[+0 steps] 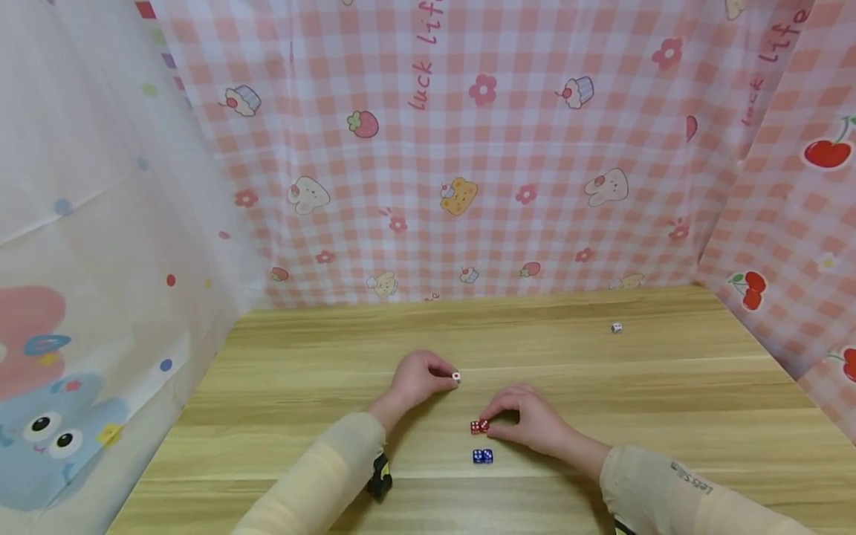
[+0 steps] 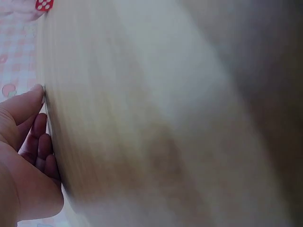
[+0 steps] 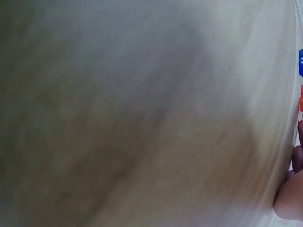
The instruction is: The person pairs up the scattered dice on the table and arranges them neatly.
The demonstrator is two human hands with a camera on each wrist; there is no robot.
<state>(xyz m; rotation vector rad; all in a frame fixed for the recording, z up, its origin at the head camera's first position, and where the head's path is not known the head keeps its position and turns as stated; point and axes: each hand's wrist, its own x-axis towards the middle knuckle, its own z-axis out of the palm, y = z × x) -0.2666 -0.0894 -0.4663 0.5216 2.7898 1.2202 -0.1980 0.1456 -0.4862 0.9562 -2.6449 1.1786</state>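
In the head view my left hand (image 1: 416,380) pinches a white die (image 1: 456,377) between thumb and fingertip, close to the table. My right hand (image 1: 531,422) pinches a red die (image 1: 484,426), which sits against a second red die (image 1: 475,427) on its left. Nearer to me, two blue dice (image 1: 482,456) stand side by side. From the left wrist, my left hand (image 2: 33,161) shows along the left edge, but its die cannot be made out. The right wrist view catches only part of my right hand (image 3: 289,196), with some red and blue at the border.
Another white die (image 1: 617,328) lies toward the back right of the wooden table (image 1: 301,349). A pink checked cloth (image 1: 521,148) hangs behind the table, and a white printed cloth (image 1: 120,223) hangs on the left. Black gear (image 1: 380,477) is strapped at the left wrist.
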